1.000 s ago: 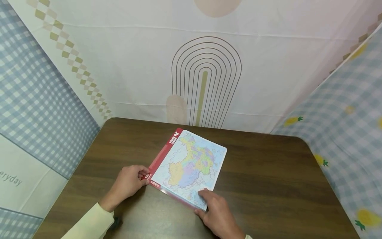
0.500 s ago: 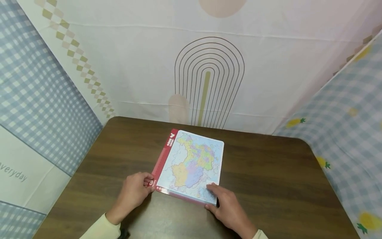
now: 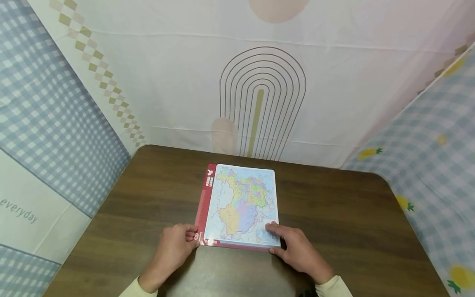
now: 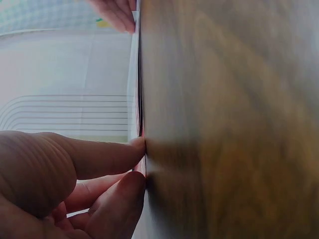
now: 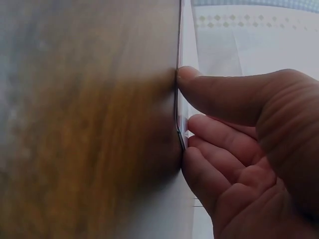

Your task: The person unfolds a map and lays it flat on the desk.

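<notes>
From the head view, a map board with a red strip along its left edge lay flat near the middle of a dark wood-grain table, closed in by a white patterned cloth behind and blue checked cloths at the sides, while the left hand pinched its near left corner and the right hand gripped its near right corner. In the left wrist view, the left hand's fingertips pressed on the board's thin edge against the blurred tabletop. In the right wrist view, the right thumb and curled fingers clasped the board's edge beside the brown table surface, the pale cloth showing beyond.
</notes>
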Action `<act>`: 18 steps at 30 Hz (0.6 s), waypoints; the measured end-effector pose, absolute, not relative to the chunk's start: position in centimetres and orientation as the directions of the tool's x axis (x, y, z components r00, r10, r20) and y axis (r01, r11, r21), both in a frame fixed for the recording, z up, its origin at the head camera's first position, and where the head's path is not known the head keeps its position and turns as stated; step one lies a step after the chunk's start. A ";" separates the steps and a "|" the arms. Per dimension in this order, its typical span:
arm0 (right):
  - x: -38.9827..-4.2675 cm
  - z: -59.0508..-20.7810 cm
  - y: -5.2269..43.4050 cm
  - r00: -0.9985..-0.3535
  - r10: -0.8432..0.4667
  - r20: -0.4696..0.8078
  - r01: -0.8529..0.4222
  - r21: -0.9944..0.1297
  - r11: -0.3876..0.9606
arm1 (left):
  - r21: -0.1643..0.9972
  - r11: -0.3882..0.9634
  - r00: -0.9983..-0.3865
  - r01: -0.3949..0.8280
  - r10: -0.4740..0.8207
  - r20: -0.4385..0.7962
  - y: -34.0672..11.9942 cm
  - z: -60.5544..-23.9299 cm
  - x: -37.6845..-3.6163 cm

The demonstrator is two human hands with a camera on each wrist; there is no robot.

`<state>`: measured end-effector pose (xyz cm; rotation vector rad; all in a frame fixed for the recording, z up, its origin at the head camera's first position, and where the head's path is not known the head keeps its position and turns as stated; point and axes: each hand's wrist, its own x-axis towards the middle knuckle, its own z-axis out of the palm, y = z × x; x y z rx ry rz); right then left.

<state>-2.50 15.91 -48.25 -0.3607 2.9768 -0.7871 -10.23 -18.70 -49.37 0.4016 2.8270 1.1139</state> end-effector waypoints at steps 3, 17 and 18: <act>-2.6 -48.3 16.1 -0.968 -0.250 0.018 -0.227 -0.485 0.844 | 0.690 0.691 -0.962 0.217 0.271 0.032 -18.7 -49.5 -10.2; -2.6 -48.0 13.9 -0.974 -0.219 0.058 -0.226 -0.349 0.909 | 0.714 0.691 -0.957 0.112 0.269 -0.110 -19.2 -49.4 -11.6; -2.7 -48.1 13.6 -0.974 -0.218 0.055 -0.223 -0.346 0.911 | 0.716 0.689 -0.956 0.108 0.270 -0.116 -19.2 -49.3 -11.6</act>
